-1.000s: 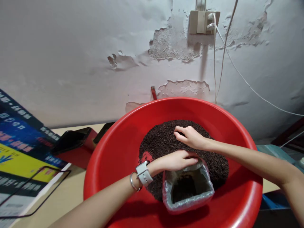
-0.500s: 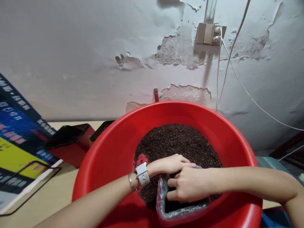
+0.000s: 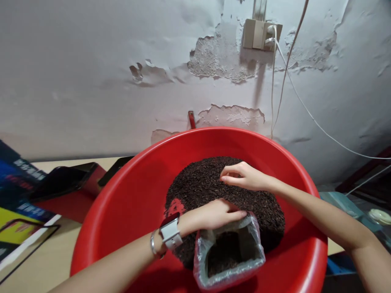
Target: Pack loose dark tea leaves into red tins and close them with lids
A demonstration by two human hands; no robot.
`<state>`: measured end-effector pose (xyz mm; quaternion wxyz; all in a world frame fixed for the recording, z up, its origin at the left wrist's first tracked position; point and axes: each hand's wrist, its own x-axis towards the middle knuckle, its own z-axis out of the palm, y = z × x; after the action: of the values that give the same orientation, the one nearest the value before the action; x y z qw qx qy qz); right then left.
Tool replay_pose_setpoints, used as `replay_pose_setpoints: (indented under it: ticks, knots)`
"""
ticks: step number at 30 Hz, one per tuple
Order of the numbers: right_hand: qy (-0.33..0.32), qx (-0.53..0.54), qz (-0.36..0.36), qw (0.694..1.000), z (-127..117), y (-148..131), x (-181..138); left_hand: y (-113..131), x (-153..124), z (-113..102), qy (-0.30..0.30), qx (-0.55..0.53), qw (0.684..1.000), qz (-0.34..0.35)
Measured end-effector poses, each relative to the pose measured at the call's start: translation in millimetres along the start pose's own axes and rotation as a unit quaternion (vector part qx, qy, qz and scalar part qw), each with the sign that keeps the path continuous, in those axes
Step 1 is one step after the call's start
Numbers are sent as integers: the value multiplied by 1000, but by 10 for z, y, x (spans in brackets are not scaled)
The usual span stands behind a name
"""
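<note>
A big red plastic basin point(image 3: 128, 219) sat on a light wooden table point(image 3: 69, 236), close to the wall. In it lay a wide heap of dark brown bits point(image 3: 195, 179) that looked like dry tea leaves. On the left side of the heap, a patch of the red bottom showed through.

A box lined with clear plastic point(image 3: 249, 242) was in the near part of the basin, just in front of the heap. Its top faced up and tipped toward the person. The plastic was folded over the rim. Some of the same dark bits point(image 3: 224, 262) lay inside, low down.

The left hand point(image 3: 210, 215) gripped the far edge of the box, with the thumb on the rim and the other fingers mostly out of sight. That wrist wore a watch with a pale band point(image 3: 171, 234) and a silver bangle point(image 3: 153, 244).

The right hand point(image 3: 246, 177) was over the heap, behind the box and apart from it. Its fingers were curled toward the thumb, but I cannot tell if it held any bits.

To the left of the basin stood a red box with a black inside point(image 3: 65, 199). On the peeling wall point(image 3: 91, 81) was a socket point(image 3: 253, 34) with two white plugs in it.
</note>
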<state>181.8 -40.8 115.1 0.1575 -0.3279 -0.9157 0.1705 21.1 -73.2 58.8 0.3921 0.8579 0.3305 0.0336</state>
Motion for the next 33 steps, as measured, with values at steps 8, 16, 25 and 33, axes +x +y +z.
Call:
replay_pose_setpoints:
  ticks: [8,16,25,33]
  knots:
    - [-225,-159,318,907,1090,788,-160,5,44,-16,-17,43,999,14]
    - [-187,-128,400,888,1365,811,-155,47,26,-28,-19,78,997,20]
    - [-198,-63,390,897,1290,827,-127,87,8,-50,-22,98,995,16]
    - [-149,5,335,930,1189,654,10,68,11,-34,-15,103,995,3]
